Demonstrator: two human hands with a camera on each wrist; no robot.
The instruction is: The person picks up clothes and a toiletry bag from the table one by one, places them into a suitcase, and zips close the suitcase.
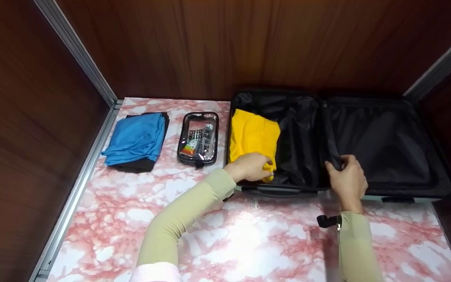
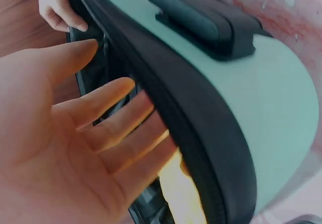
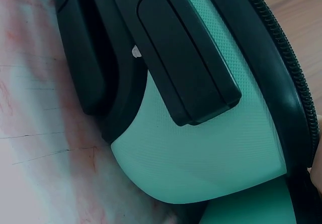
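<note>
An open suitcase [image 1: 300,156] lies flat with its black lining showing; its mint-green shell [image 2: 287,83] appears in both wrist views. In its left half lies a folded yellow garment [image 1: 255,133]. My left hand [image 1: 251,166] rests at the garment's near edge, and in the left wrist view its fingers [image 2: 115,95] extend loosely past the suitcase rim, some tips hidden. With thumb and fingers, my right hand [image 1: 349,182] pinches a black fabric flap [image 1: 332,143] along the middle hinge. Only a sliver of that hand enters the right wrist view.
A clear pouch with black trim [image 1: 198,137] and tubes inside lies left of the suitcase. Farther left, a folded blue garment [image 1: 135,137] sits on black cloth [image 1: 141,166]. Wooden panels [image 1: 210,51] enclose the marbled surface [image 1: 131,227].
</note>
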